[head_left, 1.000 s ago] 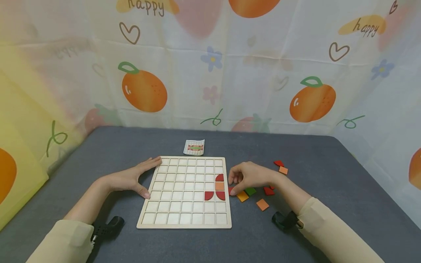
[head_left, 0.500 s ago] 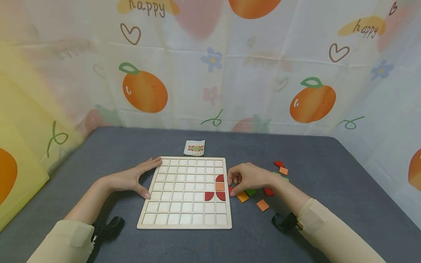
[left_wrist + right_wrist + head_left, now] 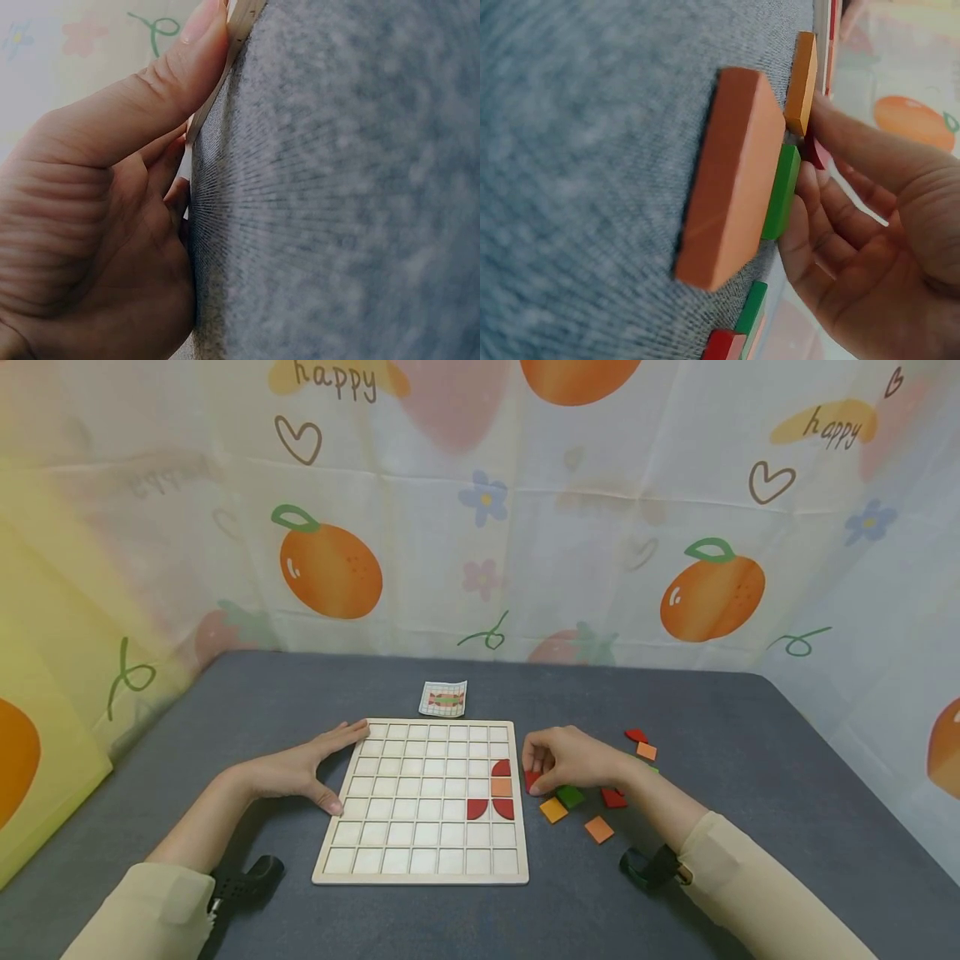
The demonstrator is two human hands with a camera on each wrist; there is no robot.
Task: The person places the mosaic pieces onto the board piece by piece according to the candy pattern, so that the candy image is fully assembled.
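Note:
In the head view my left hand (image 3: 288, 766) lies at the left side of the pale gridded board (image 3: 420, 876), fingers spread, with fingertips on the far left corner and thumb on the left edge. The left wrist view shows that thumb against the board's edge (image 3: 238, 30). My right hand (image 3: 573, 758) pinches a red piece (image 3: 532, 779) between thumb and fingers, just off the board's right edge. Much of this piece is hidden by the fingers. Set in the grid's right side are red quarter-circles (image 3: 477, 808) and a light orange square (image 3: 501, 787).
Near the right hand lie a yellow-orange square (image 3: 553, 811), a green tile (image 3: 571, 797), an orange square (image 3: 599, 829) and red pieces (image 3: 613, 797). Farther back are another red piece (image 3: 636, 735) and a light orange tile (image 3: 647, 751). A patterned card (image 3: 443, 700) lies behind the board.
My right hand has shifted slightly away from the board and back, and the red piece under its fingers has moved along with it. The left hand and board have stayed put.

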